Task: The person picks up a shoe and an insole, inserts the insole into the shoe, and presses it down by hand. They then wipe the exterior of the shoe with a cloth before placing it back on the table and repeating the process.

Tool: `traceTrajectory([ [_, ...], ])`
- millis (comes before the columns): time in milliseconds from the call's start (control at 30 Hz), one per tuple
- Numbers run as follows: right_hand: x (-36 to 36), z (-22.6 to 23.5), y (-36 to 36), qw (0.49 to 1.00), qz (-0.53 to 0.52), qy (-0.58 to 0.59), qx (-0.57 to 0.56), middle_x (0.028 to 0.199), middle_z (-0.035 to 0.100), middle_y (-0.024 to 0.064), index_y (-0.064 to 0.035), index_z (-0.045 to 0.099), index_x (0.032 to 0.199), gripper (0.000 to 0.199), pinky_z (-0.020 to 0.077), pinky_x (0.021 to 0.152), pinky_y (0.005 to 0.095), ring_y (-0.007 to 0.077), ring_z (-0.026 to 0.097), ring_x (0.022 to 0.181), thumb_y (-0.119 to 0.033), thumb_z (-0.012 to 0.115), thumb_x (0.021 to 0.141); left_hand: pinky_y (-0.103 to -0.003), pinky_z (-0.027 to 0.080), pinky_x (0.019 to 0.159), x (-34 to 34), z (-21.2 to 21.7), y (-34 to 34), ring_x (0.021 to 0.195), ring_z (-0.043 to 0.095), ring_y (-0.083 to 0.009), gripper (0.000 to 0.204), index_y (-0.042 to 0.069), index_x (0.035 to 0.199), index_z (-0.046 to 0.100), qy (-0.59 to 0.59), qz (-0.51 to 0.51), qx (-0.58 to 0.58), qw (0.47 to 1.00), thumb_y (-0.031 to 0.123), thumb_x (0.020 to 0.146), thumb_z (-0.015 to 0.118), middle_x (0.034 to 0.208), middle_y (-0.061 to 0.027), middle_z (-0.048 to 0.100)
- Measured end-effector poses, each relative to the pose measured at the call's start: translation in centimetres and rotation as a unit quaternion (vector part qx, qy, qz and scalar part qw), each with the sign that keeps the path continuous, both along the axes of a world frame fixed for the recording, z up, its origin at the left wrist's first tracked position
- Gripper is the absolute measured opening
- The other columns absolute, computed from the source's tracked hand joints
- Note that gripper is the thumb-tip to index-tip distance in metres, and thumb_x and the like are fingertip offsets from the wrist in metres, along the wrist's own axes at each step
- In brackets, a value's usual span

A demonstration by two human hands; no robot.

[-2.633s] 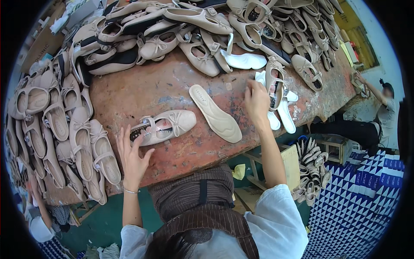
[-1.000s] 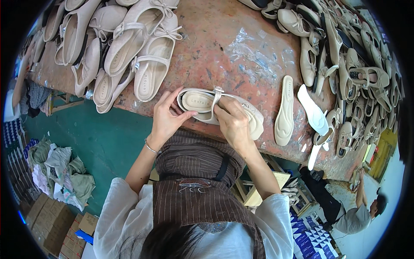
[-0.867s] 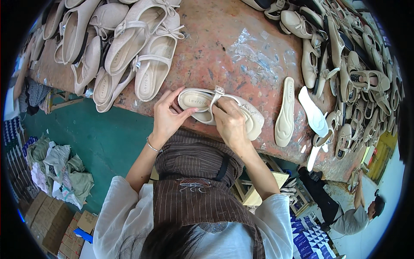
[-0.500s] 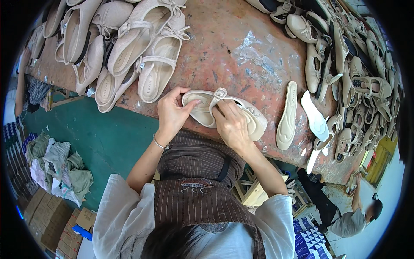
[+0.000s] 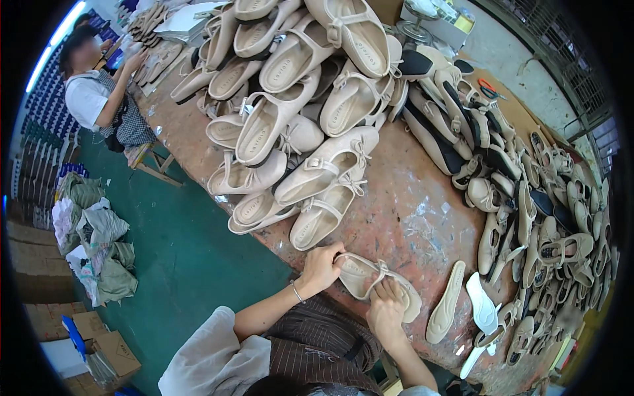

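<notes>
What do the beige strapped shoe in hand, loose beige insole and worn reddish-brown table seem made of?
Beige strapped shoe: matte fabric or suede-like synthetic, judging by its shineless upper.
Loose beige insole: probably padded foam, smooth-covered, given its moulded contours.
Worn reddish-brown table: possibly painted wood; its patchy, scuffed top leaves that open.

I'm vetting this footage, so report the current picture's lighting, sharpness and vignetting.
Head view: black corners ring the fisheye circle; head view, upper left: the strip light glares white; head view, below centre: the held shoe looks fairly sharp.
</notes>
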State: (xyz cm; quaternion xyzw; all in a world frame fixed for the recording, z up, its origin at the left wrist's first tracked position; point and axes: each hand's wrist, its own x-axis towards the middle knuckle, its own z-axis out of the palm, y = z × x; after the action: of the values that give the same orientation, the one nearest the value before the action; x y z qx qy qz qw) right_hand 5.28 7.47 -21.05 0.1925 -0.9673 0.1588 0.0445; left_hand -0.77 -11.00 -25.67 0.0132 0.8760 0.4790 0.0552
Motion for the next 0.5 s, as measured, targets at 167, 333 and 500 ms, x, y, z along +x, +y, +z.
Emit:
traceTrajectory([
  [167,0.9,-0.7,0.5,0.992,-0.078,-0.091,0.038,0.100,0.070,0.0189,0.0015,0.072,0.098,0.030,0.0278,0.116,0.0520,0.0343,0.062,0.112,-0.003,0.061,0.071,-0.049,0.047,0.061,0.7,0.4,0.0,0.071,0.064,-0.0424,0.010,0.004,0.093,0.059,0.024,-0.039,-0.044,0.998,0.009,0.086,0.064,0.072,-0.0217,0.063],
  [333,-2.1,0.1,4.7,0.925,-0.344,0.158,0.040,0.113,0.069,0.0213,-0.0019,0.064,0.125,0.045,0.0273,0.113,0.0536,0.0341,0.058,0.122,-0.010,0.070,0.081,-0.053,0.047,0.056,5.1,1.9,2.8,0.065,0.063,-0.0430,0.012,0.005,0.086,0.053,-0.020,-0.175,-0.109,0.978,0.014,0.087,0.062,0.063,-0.0197,0.061],
  [500,-2.2,1.9,7.4,0.845,-0.343,-0.121,-0.391,0.107,0.068,0.0206,-0.0005,0.067,0.114,0.038,0.0533,0.073,0.0357,0.0316,0.068,0.095,-0.009,0.074,0.078,-0.043,0.051,0.060,8.8,3.5,6.1,0.081,0.067,-0.0310,0.017,0.005,0.078,0.055,0.125,-0.221,-0.118,0.960,0.014,0.082,0.068,0.083,-0.0126,0.068],
])
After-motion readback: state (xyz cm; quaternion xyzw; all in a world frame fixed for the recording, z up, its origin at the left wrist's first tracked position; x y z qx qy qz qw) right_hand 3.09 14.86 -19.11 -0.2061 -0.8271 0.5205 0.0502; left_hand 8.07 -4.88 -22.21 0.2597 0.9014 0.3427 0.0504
